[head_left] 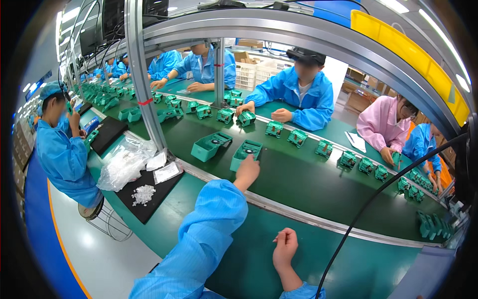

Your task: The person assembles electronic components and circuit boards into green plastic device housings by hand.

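My left hand (248,172) reaches over the dark green conveyor belt, its fingers closed on the near right side of a green plastic housing (240,158). This housing has an open box-shaped end and a darker, narrower section. A similar green housing (203,151) lies just left of it, untouched. My right hand (285,247) hovers near the green worktop on my side of the belt. Its fingers are curled together with the thumb, and whatever they may hold is too small to make out.
Several green assemblies (297,137) line the belt's far side, where co-workers sit. To my left, small clear plastic pieces (143,195) lie on a black mat (149,212) beside a plastic bag (124,164). A metal post (144,94) rises there; a black cable (358,217) hangs at right.
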The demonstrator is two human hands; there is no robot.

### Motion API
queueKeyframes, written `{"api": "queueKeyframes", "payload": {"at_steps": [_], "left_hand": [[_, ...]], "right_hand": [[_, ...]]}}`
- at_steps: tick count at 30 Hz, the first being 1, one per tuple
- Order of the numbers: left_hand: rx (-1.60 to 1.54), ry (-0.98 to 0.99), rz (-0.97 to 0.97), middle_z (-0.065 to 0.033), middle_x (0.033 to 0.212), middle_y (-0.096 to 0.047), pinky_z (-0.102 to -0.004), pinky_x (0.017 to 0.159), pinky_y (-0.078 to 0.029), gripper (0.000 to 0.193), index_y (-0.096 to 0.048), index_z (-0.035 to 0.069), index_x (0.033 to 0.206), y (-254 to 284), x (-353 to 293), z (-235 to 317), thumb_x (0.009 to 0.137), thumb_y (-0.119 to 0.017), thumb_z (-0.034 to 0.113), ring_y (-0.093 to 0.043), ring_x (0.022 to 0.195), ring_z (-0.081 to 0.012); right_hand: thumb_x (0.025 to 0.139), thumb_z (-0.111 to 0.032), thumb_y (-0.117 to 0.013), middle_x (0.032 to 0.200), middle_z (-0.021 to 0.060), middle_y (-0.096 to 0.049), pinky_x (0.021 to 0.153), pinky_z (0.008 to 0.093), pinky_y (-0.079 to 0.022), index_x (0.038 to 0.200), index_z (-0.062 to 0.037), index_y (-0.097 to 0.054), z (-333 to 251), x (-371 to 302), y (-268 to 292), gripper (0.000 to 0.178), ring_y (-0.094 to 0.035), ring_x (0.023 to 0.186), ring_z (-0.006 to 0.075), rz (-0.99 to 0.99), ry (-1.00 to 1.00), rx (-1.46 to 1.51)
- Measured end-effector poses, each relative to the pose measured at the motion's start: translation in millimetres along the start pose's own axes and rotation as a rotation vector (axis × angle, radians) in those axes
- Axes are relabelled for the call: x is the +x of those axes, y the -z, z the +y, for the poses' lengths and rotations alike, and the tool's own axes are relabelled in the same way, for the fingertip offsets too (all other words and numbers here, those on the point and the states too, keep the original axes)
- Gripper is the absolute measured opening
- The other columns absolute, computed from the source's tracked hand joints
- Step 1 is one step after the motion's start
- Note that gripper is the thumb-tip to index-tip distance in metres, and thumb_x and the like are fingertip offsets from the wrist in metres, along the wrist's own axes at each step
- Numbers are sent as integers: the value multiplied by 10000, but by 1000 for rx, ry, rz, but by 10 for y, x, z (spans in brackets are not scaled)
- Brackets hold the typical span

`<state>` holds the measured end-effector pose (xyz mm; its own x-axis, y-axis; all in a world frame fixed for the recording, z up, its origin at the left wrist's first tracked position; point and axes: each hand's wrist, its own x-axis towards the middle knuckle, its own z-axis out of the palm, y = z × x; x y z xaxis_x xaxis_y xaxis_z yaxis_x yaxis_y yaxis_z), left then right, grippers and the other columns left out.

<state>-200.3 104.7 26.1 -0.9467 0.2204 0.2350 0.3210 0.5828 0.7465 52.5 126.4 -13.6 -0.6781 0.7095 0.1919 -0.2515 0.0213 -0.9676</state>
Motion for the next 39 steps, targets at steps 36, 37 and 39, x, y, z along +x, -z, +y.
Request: {"api": "queueKeyframes", "payload": {"at_steps": [36, 37, 39], "left_hand": [[37, -968, -338, -12, 557, -463, -321, 479, -422, 270, -602, 225, 882, 578, -1603, -213, 675, -536, 66, -528, 550, -194], [49, -999, -315, -4, 545, -438, -310, 456, -413, 288, -602, 242, 881, 590, -1620, -216, 664, -542, 62, -518, 533, -180], [12, -985, -311, 0, 543, -435, -307, 445, -408, 291, -604, 243, 876, 597, -1662, -246, 658, -543, 60, -514, 528, -177]], "right_hand": [[676, -41, -584, 951, 93, -494, 823, 360, -343, 684, -69, -528, -621, -344, 516, 63, -423, 961, 280, -200, 205, -830], [678, -57, -589, 1006, 85, -481, 845, 398, -327, 689, -81, -534, -660, -239, 463, 60, -378, 1026, 304, -275, 366, -965], [679, -74, -594, 1060, 77, -468, 868, 436, -312, 694, -92, -540, -723, -125, 365, 58, -334, 1090, 328, -358, 535, -1104]]}}
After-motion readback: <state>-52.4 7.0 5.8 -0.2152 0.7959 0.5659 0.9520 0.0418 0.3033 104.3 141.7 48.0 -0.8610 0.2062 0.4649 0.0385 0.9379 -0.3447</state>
